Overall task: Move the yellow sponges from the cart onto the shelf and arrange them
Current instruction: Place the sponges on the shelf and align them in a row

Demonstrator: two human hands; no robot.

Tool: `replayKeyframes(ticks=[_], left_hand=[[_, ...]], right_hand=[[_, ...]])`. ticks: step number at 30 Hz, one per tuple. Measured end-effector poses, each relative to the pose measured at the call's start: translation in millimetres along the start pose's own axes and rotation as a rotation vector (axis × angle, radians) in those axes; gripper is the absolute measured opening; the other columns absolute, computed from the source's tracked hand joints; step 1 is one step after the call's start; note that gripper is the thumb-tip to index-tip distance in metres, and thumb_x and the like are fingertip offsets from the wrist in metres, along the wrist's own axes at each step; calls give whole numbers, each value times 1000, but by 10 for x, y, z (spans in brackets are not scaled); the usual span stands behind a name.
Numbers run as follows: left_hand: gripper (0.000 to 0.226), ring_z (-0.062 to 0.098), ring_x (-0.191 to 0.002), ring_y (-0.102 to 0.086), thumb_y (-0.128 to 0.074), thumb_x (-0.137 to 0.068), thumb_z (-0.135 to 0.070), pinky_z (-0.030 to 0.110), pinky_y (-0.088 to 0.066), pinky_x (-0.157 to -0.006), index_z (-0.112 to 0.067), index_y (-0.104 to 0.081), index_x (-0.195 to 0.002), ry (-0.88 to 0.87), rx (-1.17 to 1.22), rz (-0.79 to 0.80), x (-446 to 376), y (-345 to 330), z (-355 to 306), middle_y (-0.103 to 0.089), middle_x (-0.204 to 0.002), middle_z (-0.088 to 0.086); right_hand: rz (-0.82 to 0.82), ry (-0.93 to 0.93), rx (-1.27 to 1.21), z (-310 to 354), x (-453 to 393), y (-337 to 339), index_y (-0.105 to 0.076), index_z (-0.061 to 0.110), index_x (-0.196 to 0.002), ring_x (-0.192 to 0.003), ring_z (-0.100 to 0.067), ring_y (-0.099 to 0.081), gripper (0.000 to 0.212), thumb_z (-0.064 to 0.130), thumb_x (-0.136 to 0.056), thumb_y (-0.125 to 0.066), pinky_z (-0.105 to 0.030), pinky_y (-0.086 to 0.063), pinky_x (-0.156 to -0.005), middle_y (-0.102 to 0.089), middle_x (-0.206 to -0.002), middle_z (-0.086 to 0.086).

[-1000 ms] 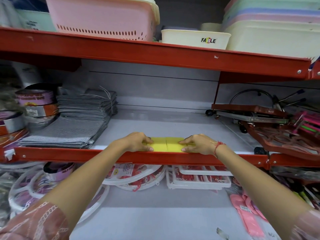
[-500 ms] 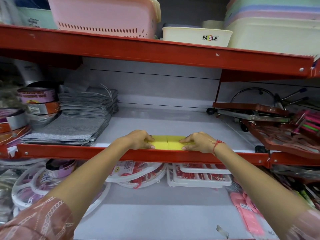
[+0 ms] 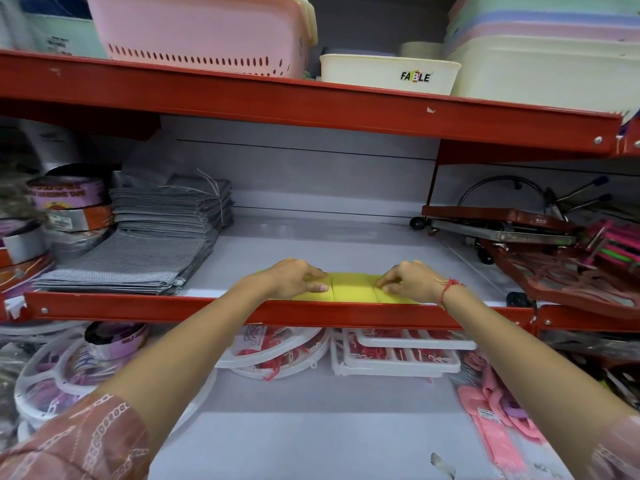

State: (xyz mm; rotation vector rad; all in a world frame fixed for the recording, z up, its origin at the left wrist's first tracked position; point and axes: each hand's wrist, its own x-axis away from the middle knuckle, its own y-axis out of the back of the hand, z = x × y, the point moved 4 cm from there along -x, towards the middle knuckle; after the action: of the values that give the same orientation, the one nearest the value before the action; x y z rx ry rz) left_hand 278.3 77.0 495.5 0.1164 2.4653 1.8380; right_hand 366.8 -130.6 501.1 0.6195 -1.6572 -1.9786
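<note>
- Your left hand (image 3: 294,278) and right hand (image 3: 407,280) press curled fingertips onto the yellow sponges (image 3: 351,289).
- Toward 6 o'clock, the shelf lip (image 3: 138,308) is touching them; nudge unevenly and the row could skew or tip off.

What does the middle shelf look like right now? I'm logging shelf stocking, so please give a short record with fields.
item being placed: yellow sponges, side by side in a row
position: front edge of the middle shelf, just behind its red rail
left hand: resting on the row's left end
right hand: resting on the row's right end
left neighbour: stacked grey cloths, apart from the sponges
right neighbour: red metal racks
shelf above: pink basket
cart: not in view
</note>
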Motion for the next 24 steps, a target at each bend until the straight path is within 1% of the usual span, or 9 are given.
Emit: replayKeyframes(ticks=[3,7,12,16,21,24], left_hand=[[53,22,-140,-38,-45,-94,-46,36,-28,-116,-17,-48,-139,-38,-12,20,-24,-40,-102,-43,-150,-1],[53,20,-140,-39,-39,-94,-52,39,-30,-117,-19,-54,-133,-77,-15,52,-36,-126,-141,-41,-151,-6],[50,21,-140,-39,-36,-97,-47,39,-29,-117,-19,-52,-136,-76,-14,43,1,-149,-171,-41,-151,-6],[48,20,-140,-39,-37,-97,-46,37,-28,-116,-20,-53,-135,-65,-25,38,-1,-153,-171,-42,-151,-7],[49,22,-135,-45,-38,-97,-46,36,-34,-113,-17,-55,-133,-46,-30,42,-5,-122,-220,-49,-146,-2],[50,25,-132,-47,-37,-96,-48,37,-36,-111,-18,-55,-132,-29,-35,38,33,-116,-255,-53,-143,2]], right_hand=[[-11,6,11,26,-13,8,-68,17,-116,-115,-19,-61,27,20,-91,-56,-28,-42,-102,-68,-124,-2],[9,14,35,22,-31,-26,-64,18,-122,-119,-18,-59,32,22,-91,-58,-28,-39,-106,-65,-129,0],[-3,1,52,9,-46,-52,-63,19,-124,-121,-21,-57,33,24,-91,-58,-31,-40,-107,-64,-131,-1],[0,-6,62,15,-40,-56,-64,20,-122,-121,-21,-58,33,26,-89,-60,-30,-41,-106,-65,-129,-1],[9,-18,42,29,-5,-46,-64,18,-123,-122,-20,-57,34,24,-90,-60,-29,-40,-107,-64,-131,-1],[6,-33,41,62,37,-44,-62,18,-124,-122,-23,-56,34,23,-92,-56,-32,-41,-108,-63,-132,-3]])
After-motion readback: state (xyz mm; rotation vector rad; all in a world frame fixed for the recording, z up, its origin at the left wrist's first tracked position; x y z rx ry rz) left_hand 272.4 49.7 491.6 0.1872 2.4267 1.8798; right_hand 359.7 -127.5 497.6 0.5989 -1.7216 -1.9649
